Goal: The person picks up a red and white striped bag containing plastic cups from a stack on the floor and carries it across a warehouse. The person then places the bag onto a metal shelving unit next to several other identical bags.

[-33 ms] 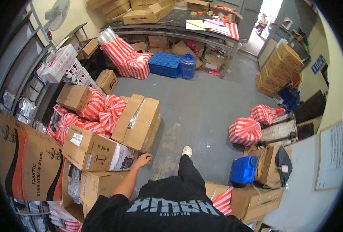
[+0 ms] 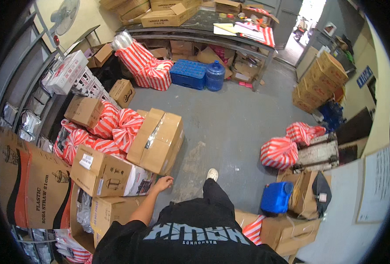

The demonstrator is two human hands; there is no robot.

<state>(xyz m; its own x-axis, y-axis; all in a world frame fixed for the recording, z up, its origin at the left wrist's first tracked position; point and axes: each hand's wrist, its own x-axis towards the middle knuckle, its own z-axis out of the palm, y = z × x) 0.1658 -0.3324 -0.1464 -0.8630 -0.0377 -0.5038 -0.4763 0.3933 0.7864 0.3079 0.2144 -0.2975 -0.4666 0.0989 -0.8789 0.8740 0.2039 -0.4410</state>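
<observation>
My left hand (image 2: 162, 184) hangs beside the stacked boxes on the left, its fingers loosely bent and holding nothing I can see. Closest to it is a printed carton (image 2: 138, 181) with a picture of an appliance on its white side. Against that carton leans a brown cardboard box (image 2: 101, 171), lying at a slant. Just beyond the hand stands a larger taped cardboard box (image 2: 157, 138). My right hand is out of view, hidden below my black shirt. One foot in a pale clog (image 2: 212, 174) is forward on the grey floor.
Red-and-white striped bags (image 2: 126, 127) are heaped at the left, with more striped bags (image 2: 278, 152) at the right. A blue jerrycan (image 2: 276, 196) sits among boxes at the lower right. A blue crate (image 2: 188, 74) and a water jug (image 2: 215, 75) stand before the long table (image 2: 195, 27).
The view has shifted very slightly, so the room's things sit a little further right and lower. My left hand stays beside the carton.
</observation>
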